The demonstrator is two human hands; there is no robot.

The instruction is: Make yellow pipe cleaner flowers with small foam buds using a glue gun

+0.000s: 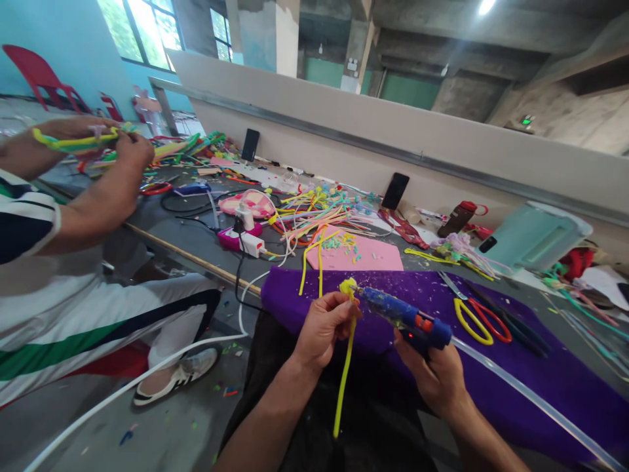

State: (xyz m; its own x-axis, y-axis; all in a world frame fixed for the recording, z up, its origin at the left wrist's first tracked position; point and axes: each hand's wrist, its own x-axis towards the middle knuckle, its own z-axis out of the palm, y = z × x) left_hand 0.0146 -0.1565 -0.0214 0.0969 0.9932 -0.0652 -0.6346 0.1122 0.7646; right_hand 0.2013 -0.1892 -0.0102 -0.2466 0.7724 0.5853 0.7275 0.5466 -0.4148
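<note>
Between the thumb and fingers of my left hand [324,328] is a yellow pipe cleaner [345,380]. Its straight end hangs down, and a bunched yellow head [348,286] sticks up above my fingertips. My right hand [437,377] is wrapped round the handle of a blue hot glue gun [403,314], whose small red light glows. The gun's nozzle points left and meets or nearly meets the yellow head; I cannot tell whether they touch. A long clear glue stick [531,393] runs out of the gun's back, over the purple cloth [555,400].
Scissors [481,318] with yellow and red handles lie on the cloth at right. Beyond are a pink sheet [378,255] with cut bits, heaped pipe cleaners [314,213], a power strip [240,235], a bottle [459,217] and a teal bin [535,236]. A co-worker's hands [132,154] work at left.
</note>
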